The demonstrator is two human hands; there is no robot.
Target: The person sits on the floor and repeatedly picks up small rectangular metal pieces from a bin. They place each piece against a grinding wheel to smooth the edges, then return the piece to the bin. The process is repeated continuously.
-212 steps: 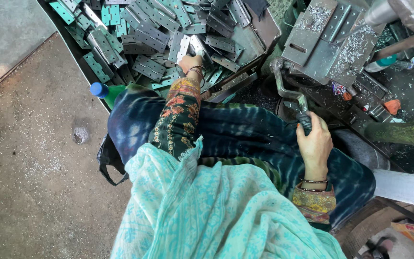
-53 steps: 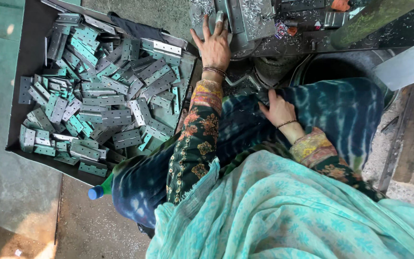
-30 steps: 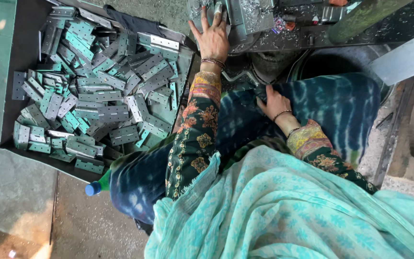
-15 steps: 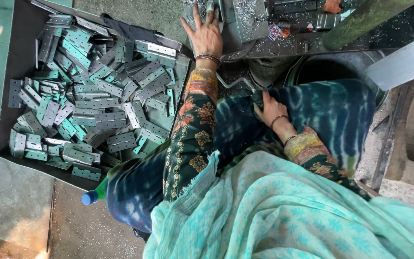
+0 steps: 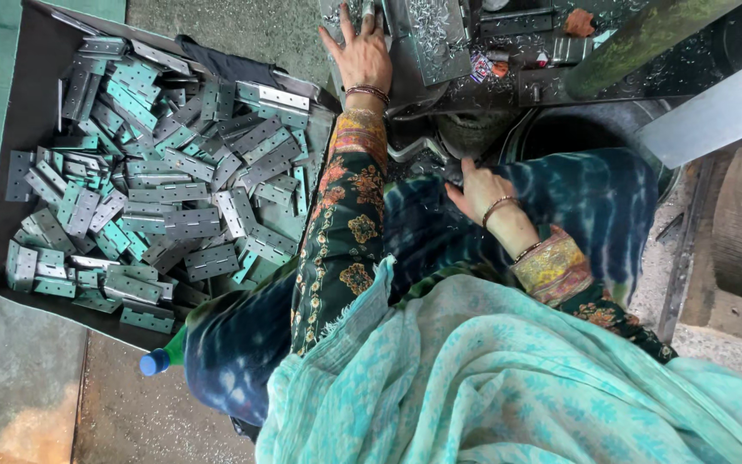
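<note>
— While the left hand [image 5: 362, 56] lies flat with fingers spread on the machine bed [image 5: 440, 34], is it gripping anything?

— Not that I can see. The palm is down and open, pressing on a grey metal piece [image 5: 369, 15] at the top edge, strewn with bright swarf. Whether that piece is a hinge, I can't tell.

— And the right hand [image 5: 483, 191]?

— It rests on the lap, on the dark blue tie-dye cloth [image 5: 577, 206], fingers loosely curled and holding nothing.

— Where is the stock?

— The hinge plates [image 5: 165, 198] are heaped in a dark tray [image 5: 36, 77] on the floor to the person's left, just beside the knee. A green bottle with a blue cap [image 5: 158, 359] lies by the tray's near corner.

— How far along, would you say?

— The heap is large, so I judge most of it remains; no finished pile is visible.
</note>
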